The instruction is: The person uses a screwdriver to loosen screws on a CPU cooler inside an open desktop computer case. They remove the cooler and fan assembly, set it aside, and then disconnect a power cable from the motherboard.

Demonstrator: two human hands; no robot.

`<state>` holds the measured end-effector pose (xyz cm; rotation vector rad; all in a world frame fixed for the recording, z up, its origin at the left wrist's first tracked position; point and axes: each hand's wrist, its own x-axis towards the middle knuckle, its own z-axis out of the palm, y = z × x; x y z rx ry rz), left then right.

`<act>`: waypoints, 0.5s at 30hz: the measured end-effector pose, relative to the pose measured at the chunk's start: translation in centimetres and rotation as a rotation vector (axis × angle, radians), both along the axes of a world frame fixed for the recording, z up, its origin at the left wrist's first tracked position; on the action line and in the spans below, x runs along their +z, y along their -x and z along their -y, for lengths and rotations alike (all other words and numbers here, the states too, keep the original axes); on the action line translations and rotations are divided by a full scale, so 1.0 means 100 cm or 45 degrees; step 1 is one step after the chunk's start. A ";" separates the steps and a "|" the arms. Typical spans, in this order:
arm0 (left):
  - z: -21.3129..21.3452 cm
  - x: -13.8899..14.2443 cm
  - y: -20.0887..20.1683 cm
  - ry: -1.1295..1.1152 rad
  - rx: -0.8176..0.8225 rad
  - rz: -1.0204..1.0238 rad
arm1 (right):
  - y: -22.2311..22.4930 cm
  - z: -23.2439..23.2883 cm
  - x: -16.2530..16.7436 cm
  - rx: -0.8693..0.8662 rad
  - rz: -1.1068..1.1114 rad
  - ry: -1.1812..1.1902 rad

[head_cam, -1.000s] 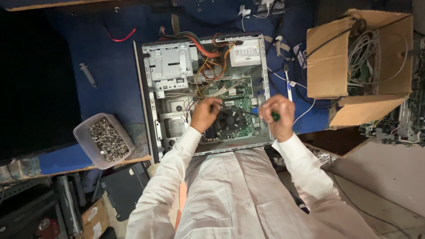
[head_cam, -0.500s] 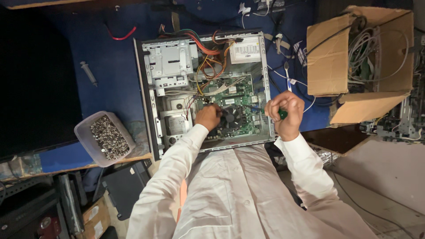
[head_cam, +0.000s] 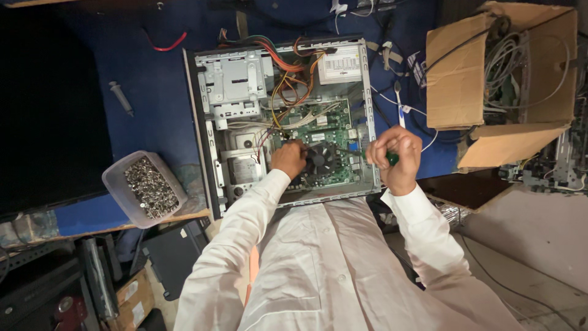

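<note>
- Green-handled screwdriver (head_cam: 391, 158) sits clamped in your right hand (head_cam: 397, 156), its tip aimed toward 9 o'clock at the black cooler fan (head_cam: 321, 157).
- Your left hand (head_cam: 289, 157) rests curled on the motherboard (head_cam: 318, 132) beside that fan; whether it grips anything, probably nothing, is unclear.
- At 9 o'clock of the open computer case (head_cam: 202, 135), a plastic tub of screws (head_cam: 144, 187) sits on the blue counter (head_cam: 153, 86).
- At 2 o'clock stands a cardboard box (head_cam: 456, 92) of cables.
</note>
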<state>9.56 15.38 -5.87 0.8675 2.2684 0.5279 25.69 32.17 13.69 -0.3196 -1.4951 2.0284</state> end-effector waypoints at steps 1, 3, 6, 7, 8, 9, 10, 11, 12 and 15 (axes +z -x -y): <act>0.001 -0.001 0.000 -0.007 -0.001 0.005 | -0.001 0.001 0.000 0.025 0.003 0.013; 0.002 -0.003 0.000 -0.029 -0.011 0.021 | -0.007 0.002 -0.001 0.067 0.014 0.033; 0.003 -0.004 0.000 -0.048 0.014 0.037 | -0.017 0.003 -0.004 0.105 0.086 0.037; 0.003 -0.005 0.000 -0.069 0.027 0.032 | -0.020 0.004 -0.006 0.112 0.097 0.048; 0.003 -0.005 0.000 -0.092 0.040 0.025 | -0.022 0.005 -0.010 0.119 0.106 0.057; 0.003 -0.006 0.000 -0.114 0.052 0.021 | -0.023 0.006 -0.014 0.125 0.117 0.068; 0.003 -0.007 0.000 -0.100 0.056 0.030 | -0.025 0.008 -0.018 0.135 0.127 0.075; 0.003 -0.007 0.000 -0.084 0.061 0.040 | -0.026 0.010 -0.022 0.145 0.139 0.085; 0.003 -0.008 0.000 -0.070 0.065 0.049 | -0.027 0.011 -0.026 0.155 0.149 0.092; 0.004 -0.009 0.000 -0.112 0.070 0.037 | -0.029 0.015 -0.036 0.155 0.188 0.062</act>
